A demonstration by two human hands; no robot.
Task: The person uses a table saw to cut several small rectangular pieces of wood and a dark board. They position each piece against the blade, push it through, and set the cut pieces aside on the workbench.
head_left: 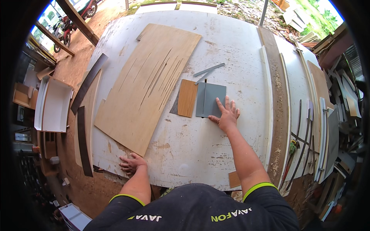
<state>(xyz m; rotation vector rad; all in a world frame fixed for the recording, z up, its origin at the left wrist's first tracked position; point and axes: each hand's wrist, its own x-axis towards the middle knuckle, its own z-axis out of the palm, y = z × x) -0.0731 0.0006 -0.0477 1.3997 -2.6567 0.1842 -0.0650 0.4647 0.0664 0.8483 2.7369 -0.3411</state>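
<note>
My right hand [226,116] lies with its fingers spread on the right edge of a small grey-blue board [216,92]. Along that board's left part runs a thin dark stick [205,96], perhaps a pencil. Close by on the left is a wood-grain piece [187,98], partly over a dark grey scrap [174,107]. Two narrow grey strips [209,69] rest just beyond the board. My left hand [133,164] is flat at the table's near edge, fingers apart, beside the near corner of a large plywood sheet [150,84] with long dark cracks.
Everything lies on a worn white tabletop [189,154]. A long brown plank [278,104] borders it on the right, with green-handled pliers or snips [293,146] and dark strips beyond. Dark edging strips [84,142] lie at the left. A white open box [56,104] stands left of the table.
</note>
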